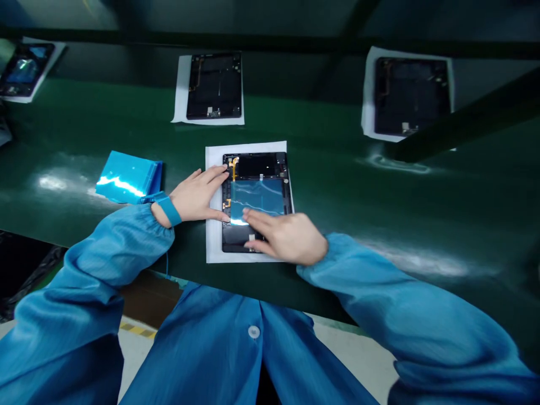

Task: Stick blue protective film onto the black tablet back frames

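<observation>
An open black tablet housing point(237, 238) lies on a white sheet point(214, 247) in front of me. Blue film point(258, 194) covers the middle of it, with orange flex cables along its left side. My left hand point(197, 196) rests at the housing's left edge, fingers spread, thumb near the film's lower left corner. With fingertips on the lower part of the film, my right hand point(287, 235) reaches in from the right, its fingers extended and thumb apart over the housing's lower part. Neither hand grips anything.
A stack of shiny blue film point(126, 175) lies left of my left hand. Farther back on the green table point(329, 185) are more housings on white sheets, at the left point(26, 70), centre point(215, 84) and right point(411, 95). A dark bar point(472, 121) crosses the right side.
</observation>
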`<state>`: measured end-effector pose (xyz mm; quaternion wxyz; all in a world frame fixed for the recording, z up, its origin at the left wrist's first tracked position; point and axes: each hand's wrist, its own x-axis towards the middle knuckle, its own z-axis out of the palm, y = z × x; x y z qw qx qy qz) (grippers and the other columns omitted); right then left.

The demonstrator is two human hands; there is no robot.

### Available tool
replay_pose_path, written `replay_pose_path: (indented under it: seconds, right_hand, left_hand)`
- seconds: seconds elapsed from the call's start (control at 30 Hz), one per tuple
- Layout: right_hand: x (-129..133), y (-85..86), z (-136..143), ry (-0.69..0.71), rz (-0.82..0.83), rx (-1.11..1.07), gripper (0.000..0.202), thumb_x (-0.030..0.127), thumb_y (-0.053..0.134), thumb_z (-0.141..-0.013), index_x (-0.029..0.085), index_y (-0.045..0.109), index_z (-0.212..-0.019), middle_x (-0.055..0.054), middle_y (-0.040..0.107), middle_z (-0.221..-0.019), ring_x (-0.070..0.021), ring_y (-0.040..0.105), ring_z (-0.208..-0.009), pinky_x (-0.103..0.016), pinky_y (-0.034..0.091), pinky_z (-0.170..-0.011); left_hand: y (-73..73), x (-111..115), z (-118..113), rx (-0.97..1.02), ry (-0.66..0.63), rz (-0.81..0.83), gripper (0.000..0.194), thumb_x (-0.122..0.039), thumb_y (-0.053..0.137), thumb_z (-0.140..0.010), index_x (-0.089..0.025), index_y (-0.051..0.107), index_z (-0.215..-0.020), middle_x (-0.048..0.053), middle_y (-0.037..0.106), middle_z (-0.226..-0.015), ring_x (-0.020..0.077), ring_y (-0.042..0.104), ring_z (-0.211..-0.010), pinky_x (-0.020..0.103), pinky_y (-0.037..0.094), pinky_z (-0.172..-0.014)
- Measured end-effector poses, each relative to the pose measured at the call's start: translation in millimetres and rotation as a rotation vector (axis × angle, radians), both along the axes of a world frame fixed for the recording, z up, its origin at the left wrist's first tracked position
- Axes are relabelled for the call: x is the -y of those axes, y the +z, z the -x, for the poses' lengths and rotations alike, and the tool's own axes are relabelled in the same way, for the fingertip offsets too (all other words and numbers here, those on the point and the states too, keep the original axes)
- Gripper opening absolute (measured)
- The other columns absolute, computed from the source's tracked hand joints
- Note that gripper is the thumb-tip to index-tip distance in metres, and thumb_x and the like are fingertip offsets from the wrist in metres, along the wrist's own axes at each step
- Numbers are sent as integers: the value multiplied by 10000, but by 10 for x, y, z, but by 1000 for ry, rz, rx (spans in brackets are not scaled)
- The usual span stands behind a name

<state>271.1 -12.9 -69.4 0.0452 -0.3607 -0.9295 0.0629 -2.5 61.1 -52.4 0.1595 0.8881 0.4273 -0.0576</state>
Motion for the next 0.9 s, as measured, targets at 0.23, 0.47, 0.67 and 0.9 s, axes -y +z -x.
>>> replay_pose_path:
  seconds: [0.23,0.47,0.67,0.9]
  right_hand:
    - [-137,-63,-327,-234,-55,-19,600,574,455,-1052,143,674,-1408,-95,612,-1483,-290,783,-985,-385,567,-684]
    - [328,-125,-550,-90,29,-343,382,440,509,-1060,198,766,-1204,-73,786,-1221,-225,782,-999,-317,604,-800]
    - [241,-295,-438,-651,151,-629,332,405,598,-987,186,696,-1217,-114,730,-1191,-119,633,-556,-328,613,-676]
    - [124,-383,-464,-638,153,-653,441,437,596,-956,130,659,-1266,-124,709,-1079,-115,579,-491,-354,614,-665]
  left_hand:
    - [314,-367,-379,-204,114,-80,417,-463,635,-967,-187,687,-1275,92,692,-1307,342,683,-1189,481,545,-1033]
    - [48,-730,-842,-119,230,-211,418,-316,502,-1035,-90,558,-1382,214,562,-1423,378,535,-1345,488,480,-1054]
    - [-7,-979,-759,-141,113,-152,307,-322,465,-1055,-132,656,-1201,142,681,-1142,267,658,-1071,374,497,-909]
    - [-66,-868,-638,-56,75,-186,259,-173,430,-1032,-200,662,-1144,121,643,-1231,246,640,-1067,348,478,-849]
